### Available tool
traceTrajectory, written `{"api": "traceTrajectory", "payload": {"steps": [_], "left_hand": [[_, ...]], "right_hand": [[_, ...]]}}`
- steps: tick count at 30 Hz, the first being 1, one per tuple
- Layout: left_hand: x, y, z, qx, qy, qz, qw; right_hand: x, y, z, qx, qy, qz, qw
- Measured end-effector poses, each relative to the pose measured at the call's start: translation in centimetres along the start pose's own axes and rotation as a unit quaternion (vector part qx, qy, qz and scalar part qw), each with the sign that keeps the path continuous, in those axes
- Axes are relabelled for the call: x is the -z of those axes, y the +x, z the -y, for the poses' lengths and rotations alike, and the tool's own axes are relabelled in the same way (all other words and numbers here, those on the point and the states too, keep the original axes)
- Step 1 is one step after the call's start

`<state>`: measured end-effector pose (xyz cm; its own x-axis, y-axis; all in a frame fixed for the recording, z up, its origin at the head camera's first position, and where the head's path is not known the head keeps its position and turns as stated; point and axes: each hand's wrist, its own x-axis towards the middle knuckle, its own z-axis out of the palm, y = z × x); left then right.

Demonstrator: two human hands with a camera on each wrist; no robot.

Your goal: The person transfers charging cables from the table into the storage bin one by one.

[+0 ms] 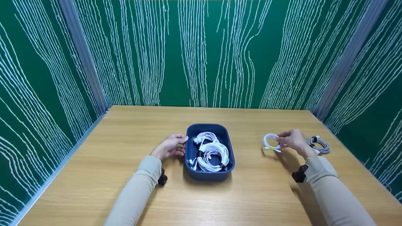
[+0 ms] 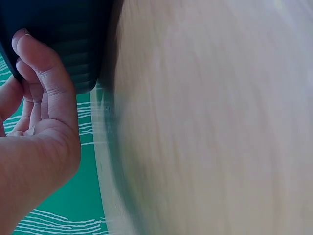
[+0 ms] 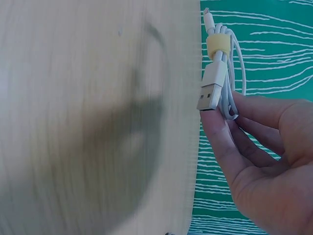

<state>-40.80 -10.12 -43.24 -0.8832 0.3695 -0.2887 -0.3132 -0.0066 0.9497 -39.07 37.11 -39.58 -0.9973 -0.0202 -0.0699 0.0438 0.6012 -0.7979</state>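
Toward the middle of the table, a dark blue bin (image 1: 209,176) holds several coiled white cables (image 1: 205,157), some with black ties. My left hand (image 1: 172,146) grips the bin's left side, thumb at the rim and fingers against the outer wall. Over the table's right part, my right hand (image 1: 294,141) pinches a coiled white USB cable (image 1: 265,141) above the surface. A yellow tie (image 3: 218,45) binds that cable, and its USB plug (image 3: 212,81) faces the right wrist camera. Just beyond the right hand lies a coiled grey cable (image 1: 325,146) with a black tie.
The wooden table (image 1: 125,182) is bounded by green panels (image 1: 171,62) with wavy white lines at the back and both sides. Grey posts (image 1: 84,53) stand at the back corners. Each wrist carries a small dark device (image 1: 300,174).
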Motion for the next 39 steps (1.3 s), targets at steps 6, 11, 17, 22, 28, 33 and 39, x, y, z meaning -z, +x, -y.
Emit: {"api": "traceTrajectory", "payload": {"steps": [6,11,17,22,28,33,39], "left_hand": [[0.1,0.1,0.1,-0.006,-0.001,0.007,1.0000],[0.1,0.1,0.1,-0.009,0.000,0.010,0.9999],[0.2,0.1,0.1,-0.005,-0.004,0.006,1.0000],[0.2,0.1,0.2,-0.002,-0.005,0.004,1.0000],[0.1,0.0,0.3,-0.001,-0.004,0.004,1.0000],[0.1,0.0,0.3,-0.001,-0.002,0.004,1.0000],[0.1,0.3,0.2,0.001,-0.002,0.006,1.0000]], "right_hand": [[-0.4,0.2,0.5,0.017,0.020,-0.004,1.000],[-0.7,0.3,1.0,0.024,0.031,-0.001,0.999],[-1.1,0.4,1.6,0.022,0.026,0.006,0.999],[-1.5,0.5,2.1,0.020,0.031,0.007,0.999],[-2.1,0.7,2.4,0.023,0.037,0.008,0.999],[-2.5,0.9,2.9,0.026,0.045,0.008,0.999],[-2.8,0.9,3.9,0.049,0.050,0.019,0.997]]}}
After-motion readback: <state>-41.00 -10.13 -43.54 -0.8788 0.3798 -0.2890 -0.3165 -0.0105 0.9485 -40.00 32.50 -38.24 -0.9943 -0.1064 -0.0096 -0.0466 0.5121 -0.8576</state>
